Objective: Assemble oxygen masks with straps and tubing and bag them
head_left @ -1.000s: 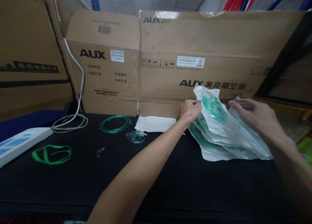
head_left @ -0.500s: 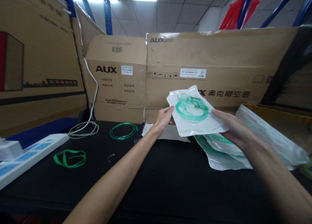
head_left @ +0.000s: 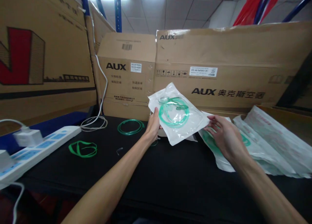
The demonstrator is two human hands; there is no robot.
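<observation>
I hold a sealed white plastic pouch [head_left: 180, 126] with coiled green tubing and a clear mask inside, raised above the black table [head_left: 170, 178]. My left hand [head_left: 153, 126] grips its left edge, fingers closed on it. My right hand [head_left: 225, 136] holds the pouch's right corner with fingers curled under it. A pile of similar pouches [head_left: 263, 143] lies on the table just right of my right hand.
A green tubing coil [head_left: 131, 126], a green elastic strap [head_left: 83, 149] and a small clear part [head_left: 119, 150] lie on the table's left. A white power strip [head_left: 41, 146] with a plugged adapter sits at far left. AUX cardboard boxes [head_left: 219, 68] wall the back.
I lifted one pouch off the pile and carried it left and toward me, both hands now on it. The view shifted right to left, showing more of the power strip.
</observation>
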